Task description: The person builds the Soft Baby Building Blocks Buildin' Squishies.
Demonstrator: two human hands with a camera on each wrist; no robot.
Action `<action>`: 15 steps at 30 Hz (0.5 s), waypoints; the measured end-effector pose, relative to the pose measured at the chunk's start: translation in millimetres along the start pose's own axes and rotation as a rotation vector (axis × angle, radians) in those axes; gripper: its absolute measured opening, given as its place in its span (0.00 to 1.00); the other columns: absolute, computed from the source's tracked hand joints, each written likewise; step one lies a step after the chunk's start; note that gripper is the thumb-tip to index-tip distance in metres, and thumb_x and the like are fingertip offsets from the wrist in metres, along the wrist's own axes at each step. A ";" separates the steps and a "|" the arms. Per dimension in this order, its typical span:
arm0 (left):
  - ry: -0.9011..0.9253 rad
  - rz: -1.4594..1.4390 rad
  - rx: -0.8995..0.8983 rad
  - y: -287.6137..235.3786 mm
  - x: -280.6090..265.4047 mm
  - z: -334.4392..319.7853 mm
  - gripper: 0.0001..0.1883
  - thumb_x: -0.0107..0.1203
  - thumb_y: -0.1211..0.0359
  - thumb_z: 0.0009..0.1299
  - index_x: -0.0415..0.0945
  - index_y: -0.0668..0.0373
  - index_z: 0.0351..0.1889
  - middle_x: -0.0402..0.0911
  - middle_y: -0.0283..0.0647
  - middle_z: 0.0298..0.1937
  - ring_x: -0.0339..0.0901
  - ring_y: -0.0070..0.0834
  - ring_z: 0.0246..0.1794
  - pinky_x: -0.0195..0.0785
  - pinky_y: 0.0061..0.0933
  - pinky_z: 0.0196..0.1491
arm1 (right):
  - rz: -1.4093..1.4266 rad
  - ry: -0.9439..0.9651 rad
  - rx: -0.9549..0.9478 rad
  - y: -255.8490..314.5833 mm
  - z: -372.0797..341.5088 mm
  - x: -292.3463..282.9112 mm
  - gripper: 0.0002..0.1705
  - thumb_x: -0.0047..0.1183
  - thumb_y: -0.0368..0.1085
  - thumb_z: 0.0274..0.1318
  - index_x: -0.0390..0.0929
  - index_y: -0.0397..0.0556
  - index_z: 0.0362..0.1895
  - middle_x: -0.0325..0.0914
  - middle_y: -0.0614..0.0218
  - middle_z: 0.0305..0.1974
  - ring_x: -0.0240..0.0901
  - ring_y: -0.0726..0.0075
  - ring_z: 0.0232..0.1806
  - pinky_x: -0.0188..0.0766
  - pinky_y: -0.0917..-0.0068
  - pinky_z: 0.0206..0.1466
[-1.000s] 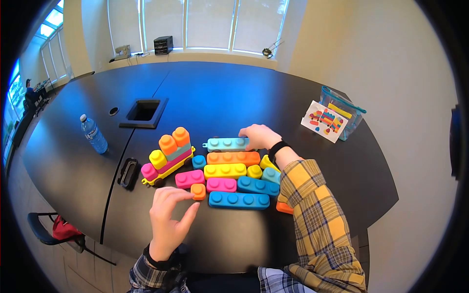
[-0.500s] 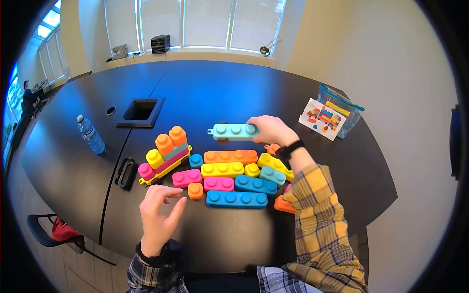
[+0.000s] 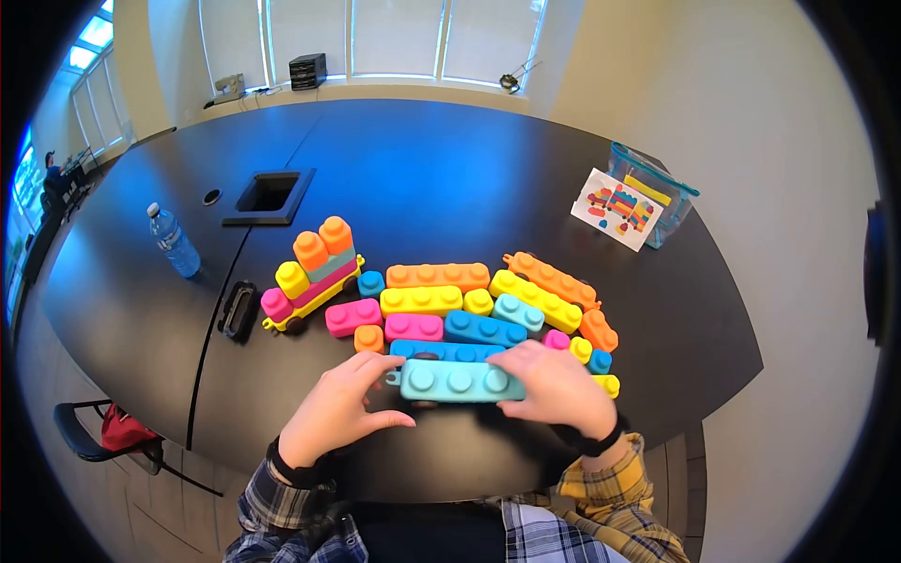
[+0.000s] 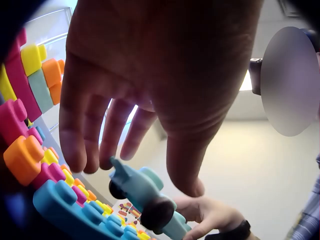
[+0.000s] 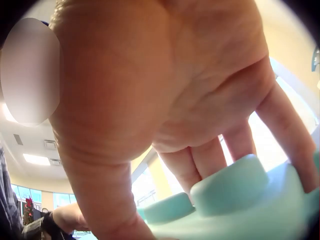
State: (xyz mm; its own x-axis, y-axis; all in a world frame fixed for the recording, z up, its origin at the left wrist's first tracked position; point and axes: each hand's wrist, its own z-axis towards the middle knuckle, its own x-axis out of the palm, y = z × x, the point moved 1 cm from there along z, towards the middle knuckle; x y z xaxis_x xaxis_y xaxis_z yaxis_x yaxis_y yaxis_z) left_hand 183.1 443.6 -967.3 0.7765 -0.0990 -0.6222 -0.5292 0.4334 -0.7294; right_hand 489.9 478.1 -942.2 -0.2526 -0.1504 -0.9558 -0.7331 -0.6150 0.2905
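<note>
A light teal toy train wagon (image 3: 460, 379), with round studs, dark wheels and a hook on its left end, is in front of me. My right hand (image 3: 571, 389) grips its right end, thumb on the near side and fingers on the far side. In the right wrist view the wagon's studs (image 5: 230, 185) show under the palm. My left hand (image 3: 330, 413) is at the hook end, its thumb and fingers spread apart. Through that gap the left wrist view shows the wagon (image 4: 142, 187). Partly hidden behind it lies a long blue block (image 3: 404, 349).
Rows of coloured blocks (image 3: 420, 300) lie beyond the hands. At left stand a built-up yellow wagon (image 3: 314, 305), a black case (image 3: 240, 311) and a water bottle (image 3: 174, 242). At right back, a picture card (image 3: 618, 209) leans on a clear bag (image 3: 668, 220).
The right hand has lifted the teal wagon from the far row and brought it over the blocks toward me. The left hand has shifted right to the wagon's hook end.
</note>
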 end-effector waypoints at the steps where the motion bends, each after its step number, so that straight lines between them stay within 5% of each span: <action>1: 0.054 0.035 0.003 3.9 4.0 0.2 0.37 0.81 0.60 0.56 0.78 0.58 0.63 0.81 0.39 0.48 0.80 0.30 0.41 0.78 0.30 0.41 | -0.010 0.010 0.001 3.8 -2.4 11.0 0.34 0.73 0.42 0.45 0.82 0.50 0.60 0.85 0.62 0.50 0.80 0.53 0.55 0.79 0.57 0.55; 7: 0.172 0.164 -0.009 20.5 24.0 -2.6 0.29 0.79 0.64 0.58 0.80 0.59 0.57 0.80 0.40 0.44 0.83 0.33 0.35 0.79 0.33 0.41 | 0.044 0.046 0.018 5.0 -6.9 54.1 0.32 0.73 0.41 0.46 0.81 0.49 0.58 0.85 0.61 0.51 0.80 0.52 0.57 0.80 0.57 0.55; 15: 0.160 0.228 0.004 27.8 35.1 -4.1 0.19 0.75 0.66 0.62 0.82 0.60 0.48 0.81 0.45 0.43 0.83 0.44 0.41 0.79 0.42 0.46 | 0.083 -0.073 0.037 4.9 -18.7 56.4 0.27 0.72 0.39 0.51 0.81 0.50 0.56 0.84 0.61 0.51 0.81 0.50 0.55 0.81 0.56 0.54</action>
State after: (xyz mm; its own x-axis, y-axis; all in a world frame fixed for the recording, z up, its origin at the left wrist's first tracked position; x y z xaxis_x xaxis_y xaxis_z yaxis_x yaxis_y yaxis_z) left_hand 194.3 448.5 -1010.6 0.5738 -0.1389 -0.8072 -0.6823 0.4641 -0.5649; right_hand 483.8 452.2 -995.5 -0.3577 -0.1427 -0.9229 -0.7298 -0.5738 0.3716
